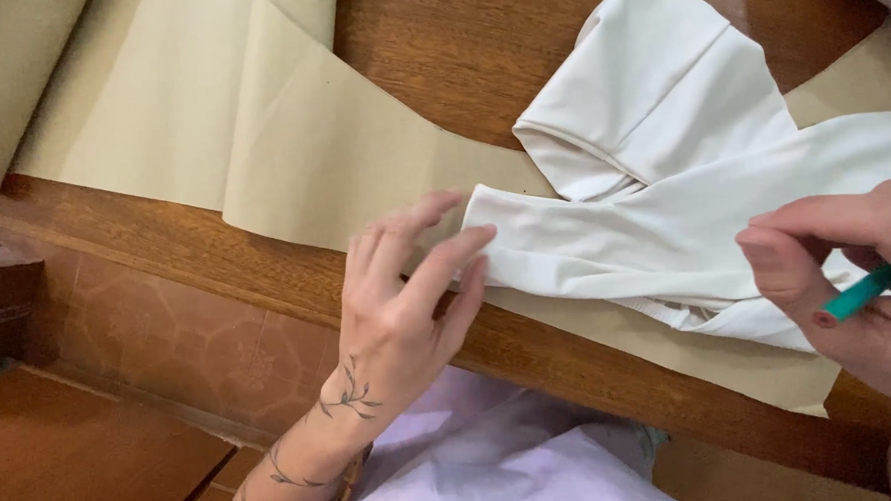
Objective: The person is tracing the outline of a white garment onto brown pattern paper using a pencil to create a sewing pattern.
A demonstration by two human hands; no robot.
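I judge the step as flattening and lining up the cloth (665, 221) on the paper (291, 157); next calls for marking. Left hand (403, 302) spread flat, grasping nothing, fingertips (480, 237) on the cloth's near end. Right hand (847, 263) pinches a teal pen (861, 293) just above the cloth's lower edge.

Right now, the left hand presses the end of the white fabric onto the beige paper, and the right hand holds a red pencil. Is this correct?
Not quite. The head view shows the pencil in the right hand is teal, not red. The rest holds: the left hand has its fingertips on the end of the white fabric, which lies on the beige paper on the wooden table.
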